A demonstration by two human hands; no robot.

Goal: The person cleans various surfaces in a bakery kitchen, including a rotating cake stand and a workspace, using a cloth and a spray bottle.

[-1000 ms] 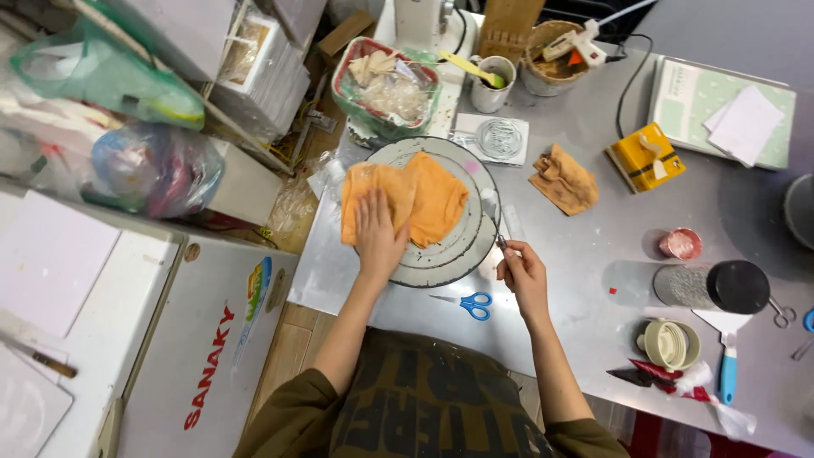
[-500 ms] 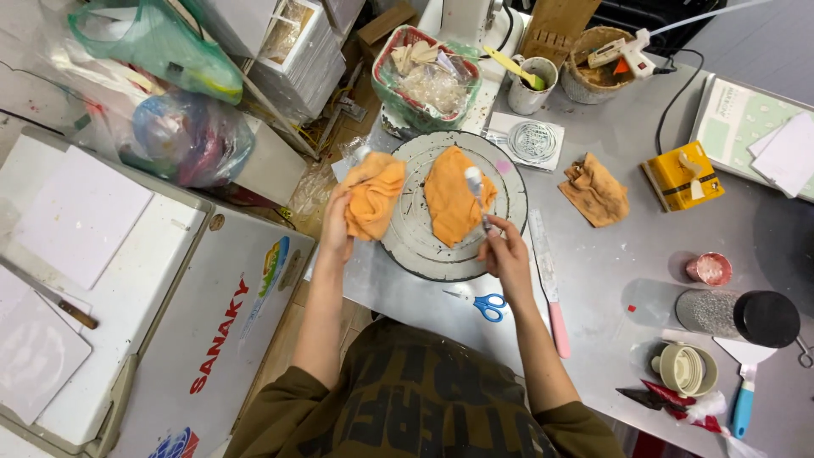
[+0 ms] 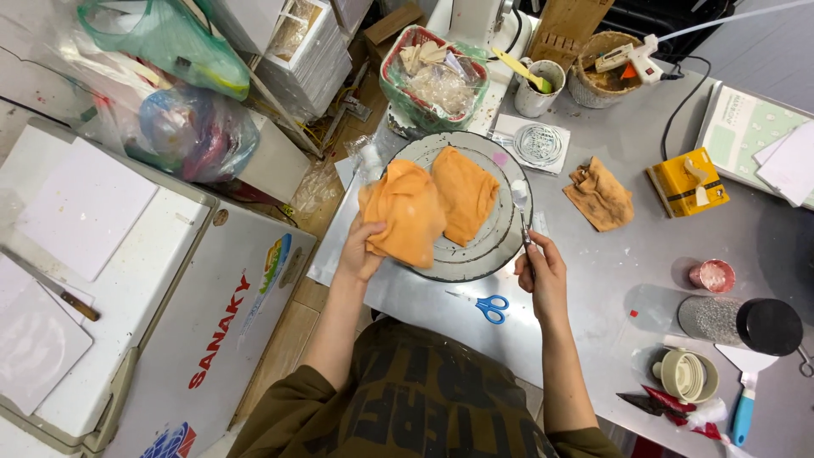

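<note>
An orange cloth [image 3: 405, 212] hangs lifted off the left side of a round grey turntable [image 3: 500, 233], and my left hand [image 3: 363, 248] grips its lower left edge. A second orange piece [image 3: 465, 193] lies flat on the turntable. My right hand [image 3: 539, 270] sits at the turntable's right rim, closed around a thin metal tool [image 3: 520, 214] that points up over the rim. Blue-handled scissors [image 3: 487, 306] lie on the metal table just below the turntable, between my two arms.
A brown rag [image 3: 600, 197], a yellow box [image 3: 687, 182], a red basket [image 3: 434, 76], a cup with a brush [image 3: 538, 92] and a wicker bowl [image 3: 604, 80] stand behind. A black-lidded jar [image 3: 738, 322] and a blue scraper [image 3: 743, 399] lie right. A white chest freezer [image 3: 170, 297] stands left.
The orange material, first one sheet under my left palm, is now two pieces. My left hand has pulled the left piece up and off; my right hand drew back to the rim.
</note>
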